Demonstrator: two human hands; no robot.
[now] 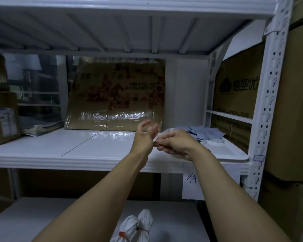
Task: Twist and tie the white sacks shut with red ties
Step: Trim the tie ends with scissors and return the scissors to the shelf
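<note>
While two tied sacks (136, 226) are lying at six o'clock on the lower shelf (42, 215), the right hand (175, 142) is pinching a red tie (147, 122), with the left hand (143, 137) at its nine o'clock curling round it and stretching it straight (probably readying it for another sack).

The cardboard panel (115, 95) leaned at the back of the shelf (59, 145). Left of the panel lay a paper stack (40, 127), and farther left a box (2, 117). Right of it lay tape rolls (215, 141). Before it were the left hand (143, 137) and right hand (175, 142), with a tie (147, 122) between them. Below it lay two sacks (136, 226), side by side.
</note>
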